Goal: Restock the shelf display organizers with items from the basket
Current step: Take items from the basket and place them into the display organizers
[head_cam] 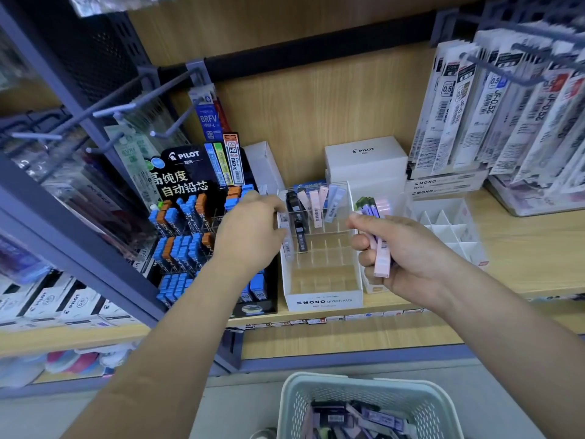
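A white MONO graph organizer (323,301) with a clear grid stands on the wooden shelf. Several pink, lilac and black lead cases (316,207) stand in its back slots. My left hand (250,229) reaches to the organizer's left rear corner, and its fingertips pinch a pale case (286,245) at a left slot. My right hand (402,251) hovers at the organizer's right side, gripping a bunch of pink and purple cases (378,245). A pale green basket (364,403) with more cases sits below the shelf.
A black PILOT lead display (196,217) with blue and orange cases stands left of the organizer. A white empty divider tray (449,223) is on the right, a white PILOT box (365,160) behind. Refill packs (493,106) hang on hooks at the upper right.
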